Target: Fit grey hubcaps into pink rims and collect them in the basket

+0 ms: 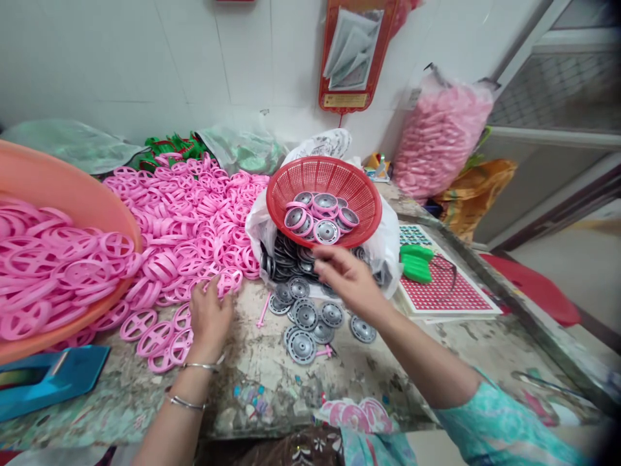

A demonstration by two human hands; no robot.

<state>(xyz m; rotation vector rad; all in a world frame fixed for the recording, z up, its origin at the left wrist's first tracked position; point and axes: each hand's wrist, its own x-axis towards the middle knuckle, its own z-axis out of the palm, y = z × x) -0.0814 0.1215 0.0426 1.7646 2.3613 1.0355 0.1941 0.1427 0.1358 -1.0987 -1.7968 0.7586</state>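
Observation:
My left hand (pixel 211 317) is at the near edge of a heap of pink plastic spoked wheels (pixel 179 239). Its fingers are spread and touch a pink wheel (pixel 229 281). Just in front of the red mesh basket (pixel 275 188), my right hand (pixel 350 279) hovers with loosely bent fingers; nothing shows in it. Inside the basket lie several pink-rimmed wheels with grey discs (pixel 326 231). Below my right hand, loose grey discs (pixel 305 314) are scattered on the table (pixel 272 388). A white plastic bag (pixel 259 220) holding black discs (pixel 286 255) supports the basket.
An orange tub (pixel 111 207) of pink wheels tilts at left, above a blue tape dispenser (pixel 58 382). At right, a green plastic piece (pixel 416 264) rests on printed sticker sheets (pixel 446 288). A full bag of pink parts (pixel 441 136) stands by the wall.

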